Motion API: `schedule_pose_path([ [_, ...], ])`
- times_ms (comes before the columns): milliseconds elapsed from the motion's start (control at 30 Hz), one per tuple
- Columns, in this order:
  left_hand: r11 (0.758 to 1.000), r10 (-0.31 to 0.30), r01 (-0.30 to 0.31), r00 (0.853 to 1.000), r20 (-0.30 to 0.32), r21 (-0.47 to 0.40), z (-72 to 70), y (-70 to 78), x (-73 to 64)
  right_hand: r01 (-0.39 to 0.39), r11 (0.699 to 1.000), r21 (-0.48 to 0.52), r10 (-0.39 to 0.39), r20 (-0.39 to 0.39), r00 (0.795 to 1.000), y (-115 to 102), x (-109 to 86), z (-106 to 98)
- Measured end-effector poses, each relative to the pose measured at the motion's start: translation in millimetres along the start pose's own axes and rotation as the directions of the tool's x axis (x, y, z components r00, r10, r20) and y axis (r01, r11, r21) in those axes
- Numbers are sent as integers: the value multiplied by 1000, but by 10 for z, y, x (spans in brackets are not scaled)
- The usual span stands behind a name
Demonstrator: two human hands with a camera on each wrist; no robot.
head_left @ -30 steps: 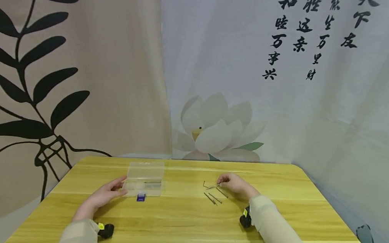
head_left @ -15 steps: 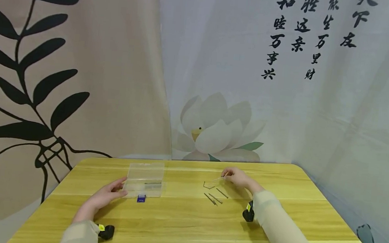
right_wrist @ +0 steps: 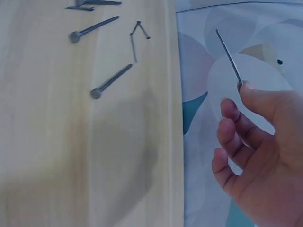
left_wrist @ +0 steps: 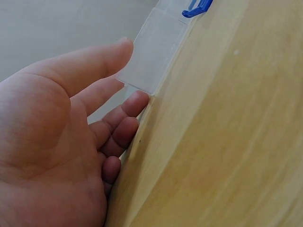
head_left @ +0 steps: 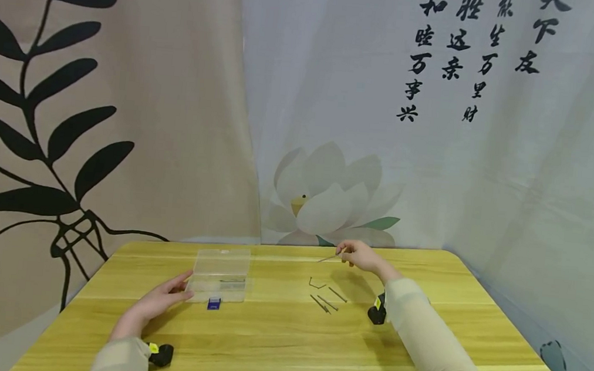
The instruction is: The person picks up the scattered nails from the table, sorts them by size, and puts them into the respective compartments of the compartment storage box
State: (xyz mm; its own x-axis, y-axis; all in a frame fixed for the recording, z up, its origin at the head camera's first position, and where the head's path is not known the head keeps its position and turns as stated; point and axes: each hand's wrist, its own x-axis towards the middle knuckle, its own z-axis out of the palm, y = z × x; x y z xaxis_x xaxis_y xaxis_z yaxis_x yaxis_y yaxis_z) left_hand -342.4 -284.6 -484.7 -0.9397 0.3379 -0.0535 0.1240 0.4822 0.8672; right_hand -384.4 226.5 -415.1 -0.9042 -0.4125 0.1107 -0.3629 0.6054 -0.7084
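Observation:
A long thin nail is pinched between thumb and fingertip of my right hand, raised above the table's far part. Its bare shaft points left in the head view; the head end is hidden by the fingers. My left hand rests at the left end of a clear plastic box with its lid up. In the left wrist view, the thumb lies by the box's wall, and the loosely bent fingers are at its corner. A few thin nails show inside the box. A blue latch is at its front.
Several thicker nails lie apart on the wooden table, right of the box. Small thin nails lie near them in an angled line. A printed curtain hangs behind the table's far edge.
My right hand has lifted the nail up and away from the others, uncovering the small angled nails. The left hand and the box have stayed in place.

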Motion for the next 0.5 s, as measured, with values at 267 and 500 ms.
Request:
schedule_pose_path([
  [267, 1000, -6, 6, 1000, 4, 20, 1, 25, 11, -14, 1000, -7, 14, 6, 1000, -96, 53, -82],
  [500, 1000, -15, 15, 1000, 10, 18, 11, 41, 7, -24, 1000, 8, 24, -15, 1000, -130, 58, -68],
])
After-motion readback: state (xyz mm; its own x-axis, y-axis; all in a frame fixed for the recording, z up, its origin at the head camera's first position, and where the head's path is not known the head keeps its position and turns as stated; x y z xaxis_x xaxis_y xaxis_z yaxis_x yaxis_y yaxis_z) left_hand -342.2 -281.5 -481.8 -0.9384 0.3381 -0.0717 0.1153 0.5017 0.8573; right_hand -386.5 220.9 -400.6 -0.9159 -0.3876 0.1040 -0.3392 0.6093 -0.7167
